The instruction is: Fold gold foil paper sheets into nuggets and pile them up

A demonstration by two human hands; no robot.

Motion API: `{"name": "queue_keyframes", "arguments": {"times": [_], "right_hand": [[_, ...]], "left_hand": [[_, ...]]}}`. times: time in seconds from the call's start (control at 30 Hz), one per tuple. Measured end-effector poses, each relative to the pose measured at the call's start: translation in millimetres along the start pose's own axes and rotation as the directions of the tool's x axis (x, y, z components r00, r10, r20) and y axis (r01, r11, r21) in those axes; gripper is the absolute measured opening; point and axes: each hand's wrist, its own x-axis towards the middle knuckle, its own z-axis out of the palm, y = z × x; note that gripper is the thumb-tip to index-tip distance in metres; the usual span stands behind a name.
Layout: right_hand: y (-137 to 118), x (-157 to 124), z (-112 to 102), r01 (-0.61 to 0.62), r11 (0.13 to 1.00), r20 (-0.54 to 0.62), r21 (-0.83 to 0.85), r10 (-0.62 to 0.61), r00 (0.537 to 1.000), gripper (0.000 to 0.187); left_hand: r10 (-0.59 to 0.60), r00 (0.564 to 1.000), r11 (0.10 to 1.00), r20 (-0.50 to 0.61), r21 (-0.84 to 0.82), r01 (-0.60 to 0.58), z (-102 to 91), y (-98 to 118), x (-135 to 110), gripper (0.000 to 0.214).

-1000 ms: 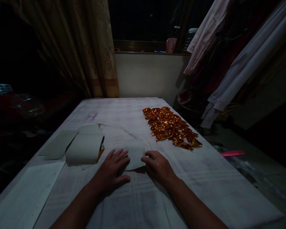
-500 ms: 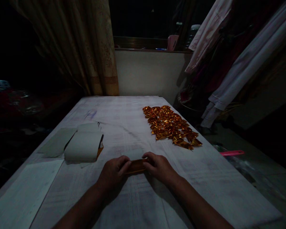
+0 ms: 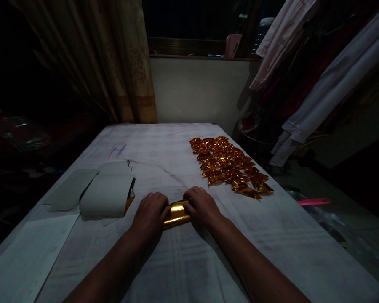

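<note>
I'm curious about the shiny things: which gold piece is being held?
The long gold piece between the left hand and right hand. Both hold its ends, while the pointed gold pieces lie clustered beyond the right hand, untouched.

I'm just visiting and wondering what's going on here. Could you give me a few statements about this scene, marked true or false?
1. The left hand and right hand both hold a piece of gold paper. True.
2. Both hands wear gloves. False: they are bare.
3. A pink cup stands on the windowsill. True.
4. Many gold foil pieces lie on the cloth-covered table. True.
5. Those pieces lie left of both hands. False: they are farther off, to the right.
</note>
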Motion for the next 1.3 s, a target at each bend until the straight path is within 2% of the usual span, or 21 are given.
{"name": "queue_keyframes", "arguments": {"times": [0.17,0.27,0.33,0.43,0.5,0.6,0.7,0.87,1.0,1.07,1.17,1.3], "right_hand": [[0.4,0.1,-2.6,0.014,0.999,0.058,-0.037,-0.012,0.998,0.017],[1.5,-1.1,-0.4,0.026,1.000,0.020,-0.013,-0.026,0.999,0.014],[2.5,-1.9,1.9,0.053,0.999,-0.013,-0.001,-0.053,0.998,0.013],[2.7,-2.7,4.6,0.088,0.996,-0.066,-0.004,-0.088,0.994,0.021],[2.0,-2.6,5.5,0.095,0.995,-0.083,-0.018,-0.096,0.992,0.021],[1.1,-2.2,7.4,0.104,0.994,-0.097,-0.016,-0.105,0.990,0.010],[2.4,-2.4,11.7,0.124,0.991,-0.156,0.042,-0.116,0.981,0.006],[7.3,-2.3,18.7,0.177,0.964,-0.199,0.196,-0.138,0.970,0.015],[7.4,-2.6,15.8,0.093,0.945,-0.162,0.314,-0.043,0.986,0.014],[7.4,-3.7,13.1,0.035,0.908,-0.131,0.417,0.023,0.991,0.021],[9.7,-5.2,12.8,-0.038,0.798,-0.071,0.602,0.101,0.992,0.033],[14.6,-4.4,20.2,-0.082,0.629,-0.042,0.773,0.179,0.983,0.032]], "left_hand": [[-0.009,1.000,1.000,0.002,0.005,0.009,0.3,0.3,-2.0,0.003],[0.010,1.000,0.999,-0.024,-0.033,-0.011,5.2,-3.6,-4.9,0.006],[0.042,0.995,0.995,-0.086,-0.086,-0.049,10.5,-7.3,-6.7,0.006],[0.070,0.983,0.982,-0.168,-0.161,-0.098,17.0,-11.4,-8.3,0.006],[0.075,0.983,0.976,-0.169,-0.191,-0.107,18.7,-12.4,-8.5,0.007],[0.083,0.983,0.971,-0.163,-0.211,-0.117,19.8,-13.1,-8.4,0.007],[0.096,0.974,0.966,-0.205,-0.216,-0.141,23.2,-15.1,-8.7,0.005],[0.130,0.957,0.946,-0.261,-0.257,-0.199,26.4,-16.8,-10.2,0.005],[0.081,0.970,0.943,-0.230,-0.297,-0.149,18.0,-12.0,-9.9,0.012],[0.045,0.977,0.948,-0.207,-0.300,-0.108,13.9,-9.8,-9.2,0.015],[0.030,0.979,0.948,-0.203,-0.303,-0.092,11.8,-9.1,-8.2,0.018],[0.025,0.980,0.946,-0.197,-0.313,-0.087,13.2,-10.2,-8.1,0.016]]}}
